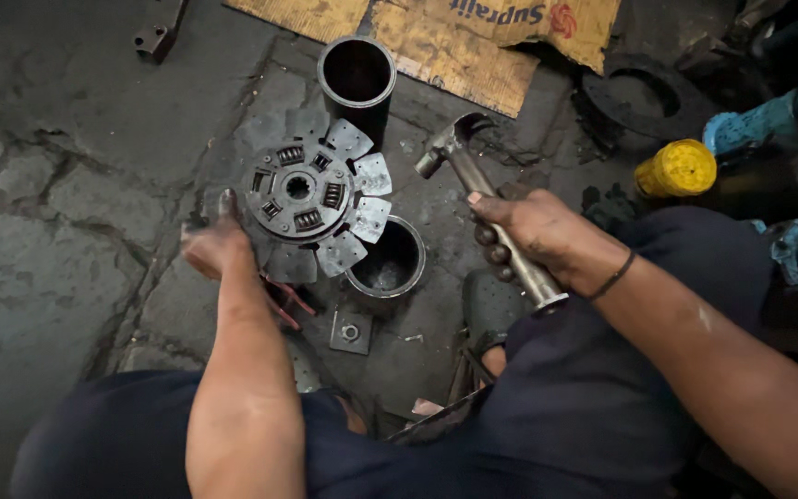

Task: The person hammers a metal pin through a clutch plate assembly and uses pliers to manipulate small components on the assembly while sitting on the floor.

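**Clutch disc getting the hammer treatment on the shop floor**

Clutch disc [314, 199] lies flat, bridging the rims of two steel cylinders: one [356, 81] under its far edge, one [387, 261] under its near-right edge. Left hand [214, 242] is closed over the disc's left edge, pinning it. Right hand [530, 231] is wrapped tight around the handle of a claw hammer [473, 180], head raised just right of the disc.

My take: keep that left thumb well off the hub, hit square and short, and make sure the disc sits evenly on both cylinders so it doesn't tip.

Count: one disc, two cylinders, one hammer, one small square plate with a nut [350, 332] on the concrete floor [57, 231] near the knees.
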